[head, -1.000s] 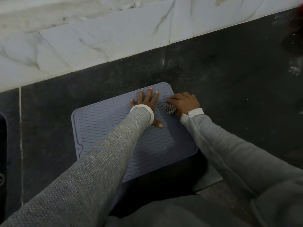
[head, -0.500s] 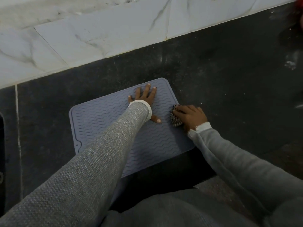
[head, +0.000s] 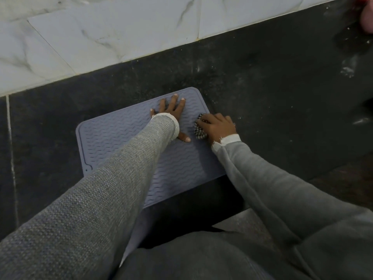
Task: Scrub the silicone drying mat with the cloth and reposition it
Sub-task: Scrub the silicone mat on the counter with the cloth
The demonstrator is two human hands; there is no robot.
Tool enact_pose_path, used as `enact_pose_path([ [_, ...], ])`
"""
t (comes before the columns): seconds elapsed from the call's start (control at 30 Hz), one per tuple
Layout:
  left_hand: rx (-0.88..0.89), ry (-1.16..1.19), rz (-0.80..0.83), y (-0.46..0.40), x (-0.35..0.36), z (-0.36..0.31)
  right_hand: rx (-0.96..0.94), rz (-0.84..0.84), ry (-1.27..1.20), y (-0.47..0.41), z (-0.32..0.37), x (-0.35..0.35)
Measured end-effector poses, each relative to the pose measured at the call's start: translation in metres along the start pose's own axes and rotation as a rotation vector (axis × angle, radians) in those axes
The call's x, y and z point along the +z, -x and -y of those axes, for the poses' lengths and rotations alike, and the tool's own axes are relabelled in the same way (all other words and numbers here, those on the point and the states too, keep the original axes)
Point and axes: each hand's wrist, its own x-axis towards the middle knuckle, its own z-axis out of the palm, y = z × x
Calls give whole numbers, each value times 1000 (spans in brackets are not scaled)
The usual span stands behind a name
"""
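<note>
A blue-grey silicone drying mat (head: 113, 136) with a wavy ribbed surface lies flat on the dark counter, its near edge hanging over the counter's front. My left hand (head: 173, 112) presses flat on the mat's far part, fingers spread. My right hand (head: 218, 126) is closed on a bunched checked black-and-white cloth (head: 199, 131) and holds it down on the mat near its right edge. My grey sleeves hide much of the mat's middle and near side.
The dark stone counter (head: 272, 93) runs to a white marble-patterned tiled wall (head: 121, 31) behind. Pale crumbs or residue (head: 347, 69) lie at the far right. A reddish object (head: 366, 21) shows at the top right corner.
My right hand slid the cloth toward me along the mat's right edge, then back a little toward the far side. My left hand stayed pressed on the mat.
</note>
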Motion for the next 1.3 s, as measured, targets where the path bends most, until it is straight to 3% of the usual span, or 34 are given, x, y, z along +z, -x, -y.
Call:
enact_pose_path([
  [0.13,13,20,25,3,-3,0,-32,2,-27,62,-5,6],
  [0.33,-1,9,34,6,-5,-2,-26,-125,17,126,-6,13],
  [0.63,-25,6,28,9,-5,-7,-23,-105,-103,71,0,-12],
  [0.8,-14,8,21,7,-4,-6,-6,19,-42,70,6,7],
  [1.0,-10,8,18,7,-4,-5,-44,-221,-52,133,2,20],
  [1.3,20,9,-32,5,2,1,-2,-238,-92,148,5,26],
])
